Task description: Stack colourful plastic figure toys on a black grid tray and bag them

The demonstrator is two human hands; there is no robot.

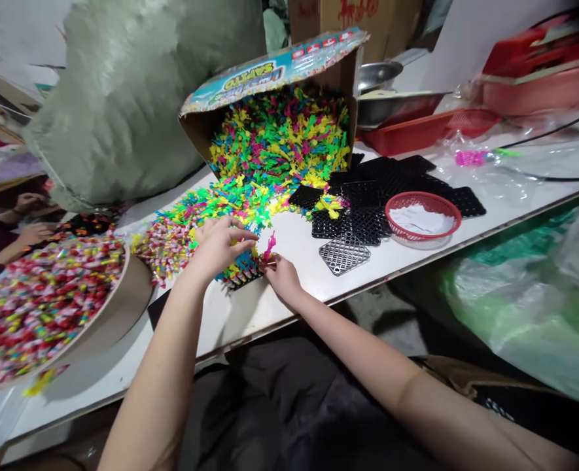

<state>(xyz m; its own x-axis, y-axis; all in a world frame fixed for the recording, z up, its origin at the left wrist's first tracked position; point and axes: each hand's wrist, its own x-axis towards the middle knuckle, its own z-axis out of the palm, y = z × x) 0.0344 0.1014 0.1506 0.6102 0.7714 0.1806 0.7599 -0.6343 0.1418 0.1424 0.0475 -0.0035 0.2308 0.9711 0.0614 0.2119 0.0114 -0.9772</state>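
Your right hand's point(282, 278) fingers bend close together at the rack's point(244, 280) end, beside a pink piece point(270, 244) — whether they pinch it, I cannot tell. Your left hand's point(214, 247) fingers spread loosely over the rack's blue pieces point(244, 259). Beyond your fingertips lies the pile point(243, 196); farther, the box point(274, 65).

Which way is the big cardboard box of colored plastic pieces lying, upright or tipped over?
Tipped on its side: the cardboard box has its open mouth facing the person, and colored pieces spill out.
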